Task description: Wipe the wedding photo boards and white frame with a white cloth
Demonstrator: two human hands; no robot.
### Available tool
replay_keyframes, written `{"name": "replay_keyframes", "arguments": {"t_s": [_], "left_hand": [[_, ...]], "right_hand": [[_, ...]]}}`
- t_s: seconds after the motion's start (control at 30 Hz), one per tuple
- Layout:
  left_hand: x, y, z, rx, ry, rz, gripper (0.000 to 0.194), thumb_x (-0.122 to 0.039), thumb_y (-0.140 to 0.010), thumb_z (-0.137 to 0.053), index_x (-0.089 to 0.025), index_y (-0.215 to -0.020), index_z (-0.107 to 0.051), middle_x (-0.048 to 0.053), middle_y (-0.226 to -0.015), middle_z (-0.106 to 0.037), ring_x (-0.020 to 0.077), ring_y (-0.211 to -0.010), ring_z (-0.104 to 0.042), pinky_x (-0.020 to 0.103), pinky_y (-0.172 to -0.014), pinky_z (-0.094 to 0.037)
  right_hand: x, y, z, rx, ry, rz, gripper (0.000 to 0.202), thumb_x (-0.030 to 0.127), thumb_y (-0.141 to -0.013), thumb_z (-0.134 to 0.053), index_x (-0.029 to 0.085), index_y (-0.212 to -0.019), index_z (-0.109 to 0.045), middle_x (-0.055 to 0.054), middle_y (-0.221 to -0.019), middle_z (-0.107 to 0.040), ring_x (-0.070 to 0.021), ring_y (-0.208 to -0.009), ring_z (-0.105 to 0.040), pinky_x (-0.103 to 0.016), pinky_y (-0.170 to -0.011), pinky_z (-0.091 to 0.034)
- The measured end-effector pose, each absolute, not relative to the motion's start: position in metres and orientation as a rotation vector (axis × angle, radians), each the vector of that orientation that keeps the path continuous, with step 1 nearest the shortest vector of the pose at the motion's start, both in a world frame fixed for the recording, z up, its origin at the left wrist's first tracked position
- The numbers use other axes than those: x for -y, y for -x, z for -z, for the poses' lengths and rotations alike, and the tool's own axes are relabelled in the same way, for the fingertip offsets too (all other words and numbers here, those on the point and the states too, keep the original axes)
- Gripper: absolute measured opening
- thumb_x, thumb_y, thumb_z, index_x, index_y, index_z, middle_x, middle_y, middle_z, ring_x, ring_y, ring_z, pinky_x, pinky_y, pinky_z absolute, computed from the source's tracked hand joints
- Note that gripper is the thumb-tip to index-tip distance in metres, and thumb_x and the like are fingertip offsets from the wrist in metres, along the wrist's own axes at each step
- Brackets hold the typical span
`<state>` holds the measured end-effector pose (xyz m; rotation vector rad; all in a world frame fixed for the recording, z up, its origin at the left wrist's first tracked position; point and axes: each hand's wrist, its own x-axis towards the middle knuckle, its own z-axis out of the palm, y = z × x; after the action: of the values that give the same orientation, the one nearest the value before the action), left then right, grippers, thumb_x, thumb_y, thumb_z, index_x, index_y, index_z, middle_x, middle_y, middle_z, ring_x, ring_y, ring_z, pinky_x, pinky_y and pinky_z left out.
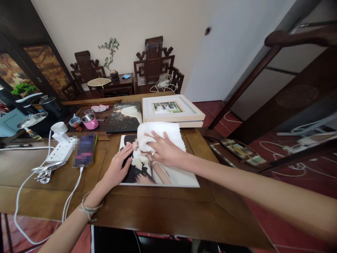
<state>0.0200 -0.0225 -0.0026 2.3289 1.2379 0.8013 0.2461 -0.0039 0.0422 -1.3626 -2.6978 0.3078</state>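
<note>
Cloth (159,127) on photo (142,165), framed picture (168,108) behind (atop another frame (195,124)), phone (85,151) left

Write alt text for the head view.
Right hand spread on a white cloth over a large photo print on a wooden table, left hand resting at the print's left side. Beyond lie a dark picture and a white-framed photo.

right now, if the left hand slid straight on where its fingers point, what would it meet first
Probably the white cloth under the right hand, though exact depth along that line is hard to judge.
</note>
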Motion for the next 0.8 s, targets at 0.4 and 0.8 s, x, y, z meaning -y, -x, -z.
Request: {"name": "replay_keyframes", "arguments": {"t_s": [0.4,0.8], "left_hand": [[0.022,-0.02,0.003,-1.25,-2.332,-0.791,0.044,-0.025,-0.094,-0.04,-0.014,-0.136,-0.048,0.01,-0.146,-0.043,0.0212,-0.139,-0.034,0.045,-0.115,-0.028],[0.021,-0.019,0.005,-1.215,-2.326,-0.822,0.043,-0.026,-0.094,-0.041,-0.014,-0.135,-0.05,0.01,-0.145,-0.044,0.022,-0.139,-0.033,0.045,-0.116,-0.027]], "right_hand": [[0.12,-0.243,-0.026,2.791,1.131,-0.486,0.026,0.011,-0.073,-0.056,0.016,-0.092,-0.072,-0.01,-0.157,-0.013,-0.0384,-0.141,0.003,-0.068,-0.108,0.003],[0.03,-0.246,-0.038,2.736,1.346,-0.3,0.045,0.005,-0.073,-0.051,0.015,-0.114,-0.064,-0.013,-0.153,-0.026,-0.0382,-0.141,-0.01,-0.069,-0.107,-0.014]]}}
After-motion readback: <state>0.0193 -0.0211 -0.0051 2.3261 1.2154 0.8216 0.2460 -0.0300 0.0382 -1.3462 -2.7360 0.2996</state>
